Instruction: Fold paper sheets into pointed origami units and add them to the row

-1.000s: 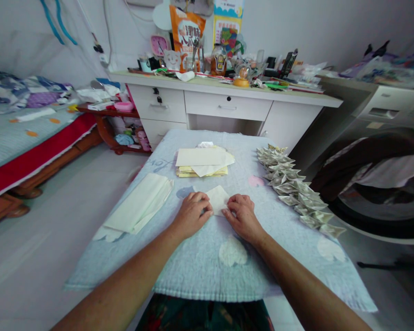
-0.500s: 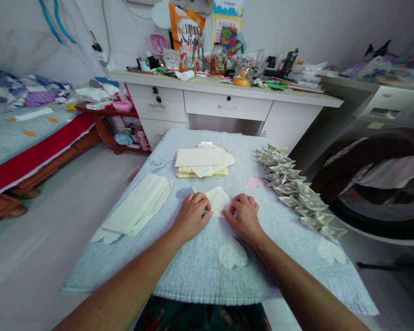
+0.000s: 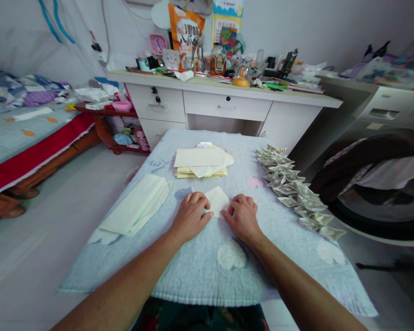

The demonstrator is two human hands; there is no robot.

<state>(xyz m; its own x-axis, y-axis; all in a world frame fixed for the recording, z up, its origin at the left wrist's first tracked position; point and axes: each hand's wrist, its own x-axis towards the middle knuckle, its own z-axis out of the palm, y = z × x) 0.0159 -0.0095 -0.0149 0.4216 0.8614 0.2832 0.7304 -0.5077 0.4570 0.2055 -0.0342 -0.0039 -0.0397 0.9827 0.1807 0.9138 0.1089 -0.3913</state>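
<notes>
A small folded sheet of pale paper (image 3: 218,201) lies on the cloth-covered table (image 3: 207,266) between my two hands. My left hand (image 3: 193,211) holds its left edge, fingers curled with the thumb along the near side. On the opposite side, my right hand (image 3: 242,215) pinches the right edge near the lower corner. A stack of cream and yellow paper (image 3: 200,158) sits beyond my hands. To the left lies a folded bundle of pale green-white paper (image 3: 136,205). Folded paper pieces with pointed tips (image 3: 293,186) stand in a long row on the right.
A white desk (image 3: 224,99) stands behind the table, crowded with a jar (image 3: 218,59), an orange snack bag (image 3: 186,34) and a pink clock (image 3: 158,44). A bed (image 3: 34,142) is at the left. A front-loading washing machine (image 3: 382,110) is close on the right.
Almost nothing differs. My left thumb and fingers have parted slightly at the paper's left edge; the paper and my right hand stay in place.
</notes>
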